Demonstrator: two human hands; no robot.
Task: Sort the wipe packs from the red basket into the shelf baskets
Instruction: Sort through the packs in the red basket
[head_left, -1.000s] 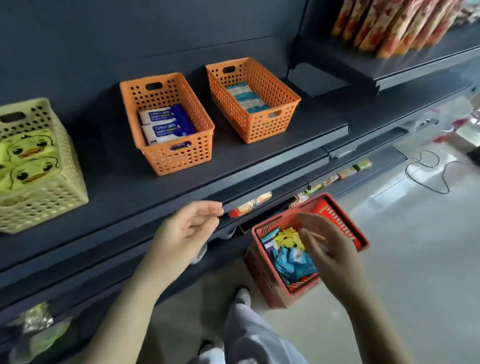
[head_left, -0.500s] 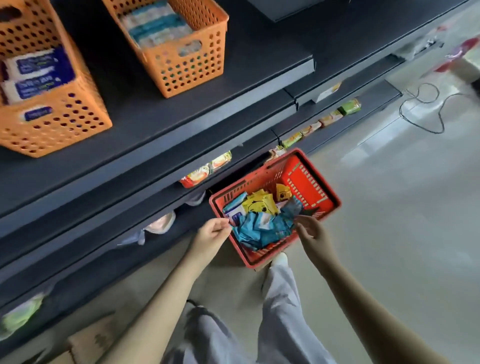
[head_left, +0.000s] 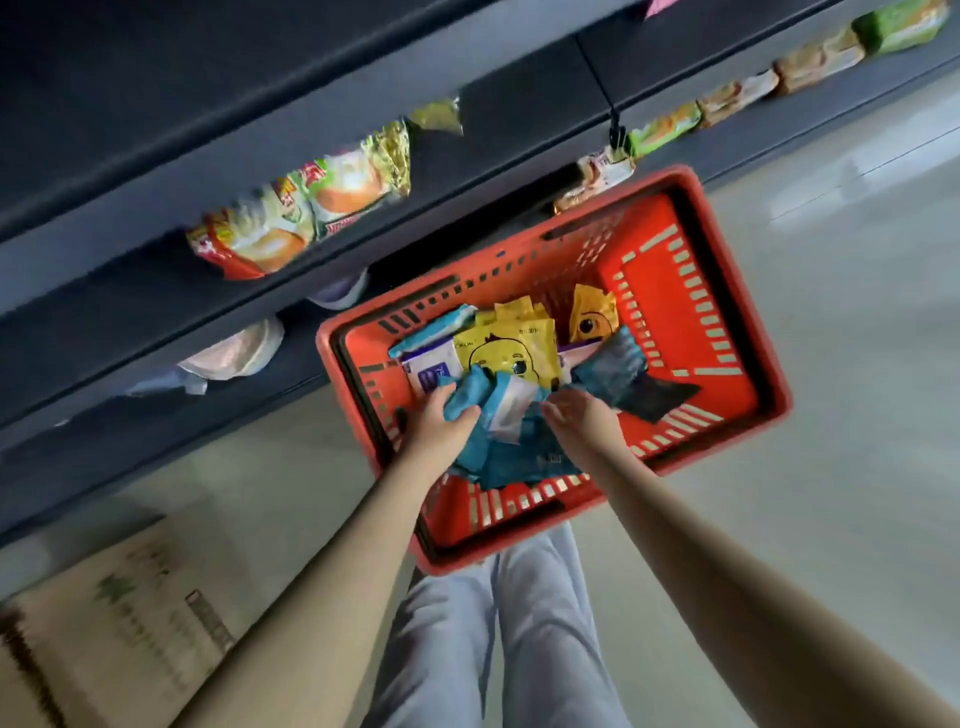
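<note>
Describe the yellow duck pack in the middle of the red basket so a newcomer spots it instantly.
Start at the red basket by the dark shelves, then look beyond the left hand and right hand. The yellow duck pack lies mid-basket, a white pack on its left. Unlike the second yellow pack propped behind it, it shows the whole cartoon face.

— How's the light?
— Soft, even. Pale glare on the floor (head_left: 831, 197) beyond the right hand (head_left: 576, 423); the shelves (head_left: 156, 130) past the left hand (head_left: 439, 423) sit dim.
— Sharpness?
— Motion blur throughout, and the edges bend.
</note>
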